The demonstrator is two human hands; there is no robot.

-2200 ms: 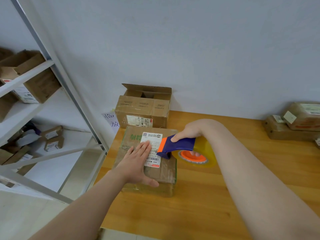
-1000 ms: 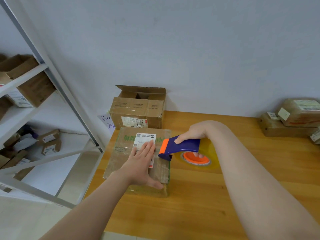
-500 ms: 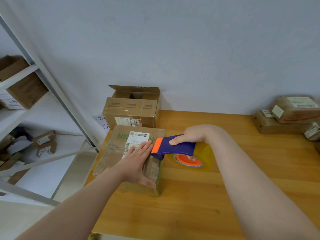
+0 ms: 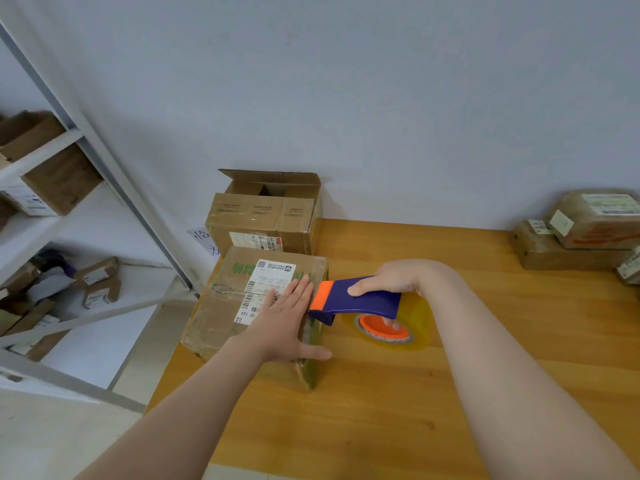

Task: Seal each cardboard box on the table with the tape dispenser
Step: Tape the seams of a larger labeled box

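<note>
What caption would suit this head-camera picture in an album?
Left hand presses flat on a labelled cardboard box while the right hand holds the tape dispenser at its right edge.

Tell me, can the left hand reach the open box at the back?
Probably yes. The left hand lies flat on the near box, holding nothing, and the open box stands right behind that box with nothing between.

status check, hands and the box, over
Left hand flat on labelled box. Right hand grips tape dispenser, nose at the box's right edge. Open box behind it, nothing blocking.
</note>
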